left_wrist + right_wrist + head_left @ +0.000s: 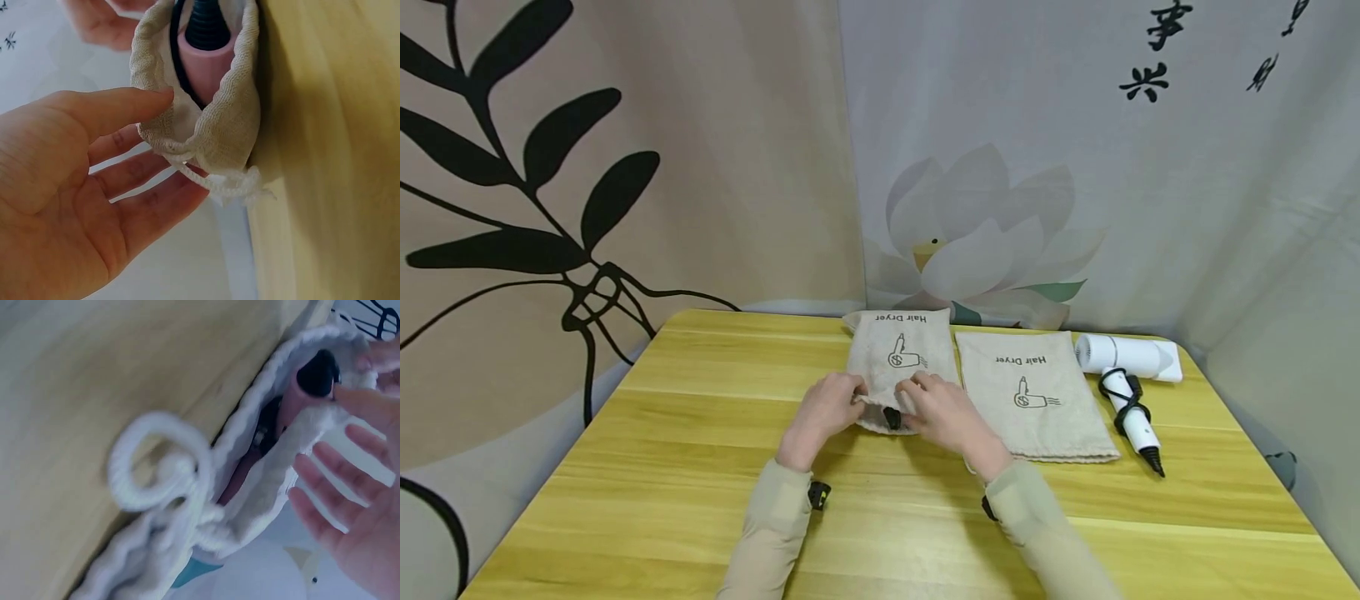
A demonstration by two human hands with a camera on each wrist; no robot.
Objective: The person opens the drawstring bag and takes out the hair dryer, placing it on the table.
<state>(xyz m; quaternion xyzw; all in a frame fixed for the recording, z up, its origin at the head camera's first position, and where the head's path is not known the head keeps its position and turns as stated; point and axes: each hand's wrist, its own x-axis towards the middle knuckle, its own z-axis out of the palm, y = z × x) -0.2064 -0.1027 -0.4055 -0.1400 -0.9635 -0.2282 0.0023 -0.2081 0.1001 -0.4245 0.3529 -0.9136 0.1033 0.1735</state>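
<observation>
In the head view, a second cloth bag (1033, 425) lies just right of the bag (898, 337) being handled, printed side up; whether it holds anything I can't tell. Beyond it on the counter (685, 467) sit a white roll (1123, 357) and a white appliance (1138, 425) wrapped in black cord. Both hands partly cover the handled bag's mouth, where a dark tip shows. In the left wrist view, the left hand (94, 169) pinches the rim between thumb and fingers; a pink appliance (203, 65) lies inside, its dark ribbed end towards the opening, and a white drawstring (215, 184) hangs at the corner. In the right wrist view, the right hand (356, 487) is loosely spread, fingertips at the outer cloth, thumb over the rim beside the dark tip.
</observation>
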